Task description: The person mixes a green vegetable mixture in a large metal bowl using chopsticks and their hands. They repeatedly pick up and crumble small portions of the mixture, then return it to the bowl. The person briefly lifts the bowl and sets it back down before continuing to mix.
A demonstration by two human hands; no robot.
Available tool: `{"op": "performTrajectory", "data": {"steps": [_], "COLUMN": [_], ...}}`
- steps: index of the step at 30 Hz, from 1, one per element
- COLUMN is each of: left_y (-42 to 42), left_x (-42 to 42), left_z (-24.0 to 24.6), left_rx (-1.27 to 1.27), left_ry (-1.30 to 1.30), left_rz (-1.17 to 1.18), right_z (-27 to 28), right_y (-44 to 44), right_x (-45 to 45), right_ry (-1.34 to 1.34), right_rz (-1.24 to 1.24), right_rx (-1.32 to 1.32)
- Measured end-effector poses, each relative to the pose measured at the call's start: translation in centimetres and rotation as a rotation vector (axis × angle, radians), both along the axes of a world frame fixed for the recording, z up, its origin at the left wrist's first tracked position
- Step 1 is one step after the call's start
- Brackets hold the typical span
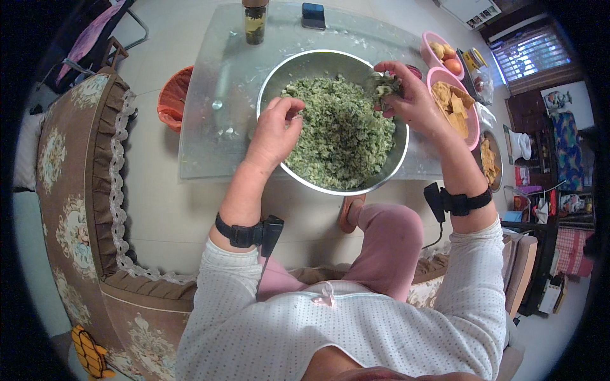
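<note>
A wide stainless steel bowl (274, 90) overhangs the near edge of the table, heaped with a finely chopped green vegetable mixture (329, 124). Over the bowl's left side is my left hand (281, 126), its fingers curled and the thumb apart from them. Nothing shows clearly in its grasp. At the right rim my right hand (407, 97) is raised, with a small clump of chopped greens (387, 88) between thumb and fingers. Part of that clump is hidden behind the fingers.
The glass-topped table (228, 143) carries a tea bottle (255, 26) and a phone (313, 16). Pink baskets hold fruit (445, 55) and flat yellow-brown pieces (452, 107). An orange-red lined bin (171, 102) stands left, near a floral sofa (71, 190).
</note>
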State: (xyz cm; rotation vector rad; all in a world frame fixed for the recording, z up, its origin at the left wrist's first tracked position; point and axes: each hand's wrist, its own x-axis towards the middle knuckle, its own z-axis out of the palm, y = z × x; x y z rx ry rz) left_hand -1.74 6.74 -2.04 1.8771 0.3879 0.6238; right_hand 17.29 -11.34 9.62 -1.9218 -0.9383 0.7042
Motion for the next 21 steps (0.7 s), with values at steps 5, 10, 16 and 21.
{"op": "performTrajectory", "data": {"steps": [5,10,16,21], "left_y": [0.1,0.2,0.3,0.5], "left_x": [0.0,-0.1,0.2,0.1], "left_z": [-0.1,-0.2,-0.8,-1.8], "left_rx": [-0.008,-0.006,0.061,-0.003], "left_ry": [-0.013,-0.036,-0.045,-0.019], "left_rz": [0.007,0.014,0.029,0.015], "right_z": [-2.9,-7.4,-9.5,-6.0], "right_y": [0.2,-0.7,2.5,3.7], "right_x": [2.0,2.8,0.1,1.3], "right_ry": [-0.335,-0.539,-0.179,-0.002], "right_rz": [0.02,-0.001,-0.034,0.01], "right_rx": [-0.205,-0.438,-0.163,0.098]}}
